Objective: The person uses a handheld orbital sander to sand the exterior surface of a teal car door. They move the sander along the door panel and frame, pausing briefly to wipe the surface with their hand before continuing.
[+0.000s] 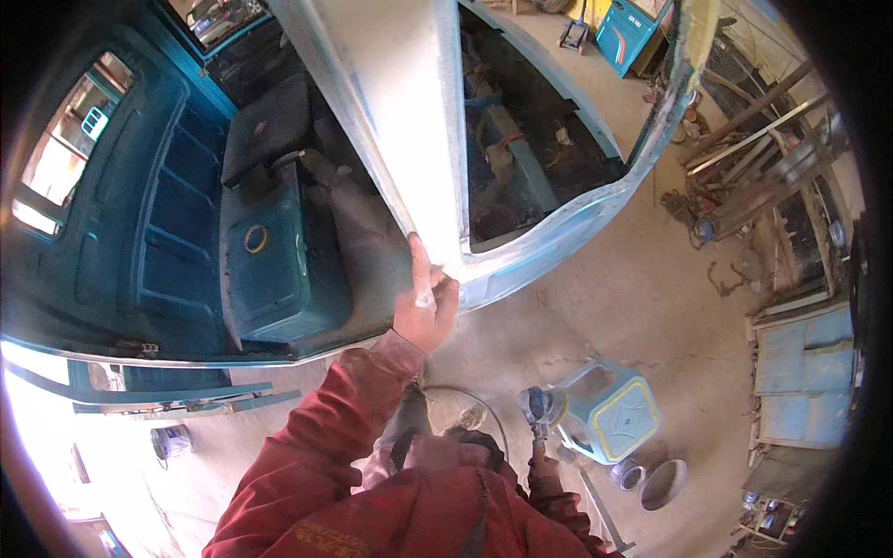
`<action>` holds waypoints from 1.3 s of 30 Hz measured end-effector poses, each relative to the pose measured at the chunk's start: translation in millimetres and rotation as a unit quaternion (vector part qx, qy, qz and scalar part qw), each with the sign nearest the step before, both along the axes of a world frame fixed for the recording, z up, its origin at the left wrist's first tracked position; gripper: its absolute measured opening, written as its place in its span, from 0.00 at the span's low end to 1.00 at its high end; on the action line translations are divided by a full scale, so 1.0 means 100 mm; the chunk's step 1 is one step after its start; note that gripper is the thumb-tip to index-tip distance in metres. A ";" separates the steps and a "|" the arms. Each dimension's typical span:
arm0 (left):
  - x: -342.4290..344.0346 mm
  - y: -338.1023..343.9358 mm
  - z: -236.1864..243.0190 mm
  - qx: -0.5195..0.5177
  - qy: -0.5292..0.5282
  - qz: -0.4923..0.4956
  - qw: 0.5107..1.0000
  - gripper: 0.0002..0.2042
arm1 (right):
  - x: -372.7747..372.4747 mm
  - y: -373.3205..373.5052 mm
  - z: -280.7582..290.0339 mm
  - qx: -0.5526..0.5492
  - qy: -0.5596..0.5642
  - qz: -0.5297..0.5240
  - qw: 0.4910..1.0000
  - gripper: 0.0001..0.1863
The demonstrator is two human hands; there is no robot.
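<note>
My left hand (426,312) rests on the lower end of a whitish pillar (409,112) of a blue vehicle cab. Its index finger is stretched out along the pillar's edge and the others are partly bent, with whitish dust on the skin. Lower right, my right hand (542,468) is closed around a handheld tool (537,405) with a rounded blue-grey head; its exact kind is unclear. That tool is held away from the cab, close to a light-blue plastic container (609,409). Red sleeves cover both arms.
Inside the cab are a dark seat (267,130) and a blue box-shaped base with a tape roll (256,239) on it. A can (628,475) and a round disc (663,485) lie on the floor. A hose (498,414) curves near my feet. Poles and scrap (763,177) line the right side.
</note>
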State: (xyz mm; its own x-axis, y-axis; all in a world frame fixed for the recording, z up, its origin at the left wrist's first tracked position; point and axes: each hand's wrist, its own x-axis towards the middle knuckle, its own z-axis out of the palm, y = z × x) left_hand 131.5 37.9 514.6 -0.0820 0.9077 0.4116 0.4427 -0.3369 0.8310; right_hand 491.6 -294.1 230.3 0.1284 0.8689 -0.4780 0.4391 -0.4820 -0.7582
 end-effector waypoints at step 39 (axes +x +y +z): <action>-0.21 -1.06 -2.15 -0.427 -0.046 -0.471 0.771 0.29 | -2.01 1.55 2.10 -0.276 0.323 -0.380 0.822 0.26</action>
State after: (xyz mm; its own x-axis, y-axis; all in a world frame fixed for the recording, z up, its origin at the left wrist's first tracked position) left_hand 110.2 -68.1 299.8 0.7852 0.5192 -0.3374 0.2624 0.2145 0.9408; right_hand 290.7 -138.6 440.2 0.0984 0.2835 -0.9539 -0.5560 -0.7793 -0.2890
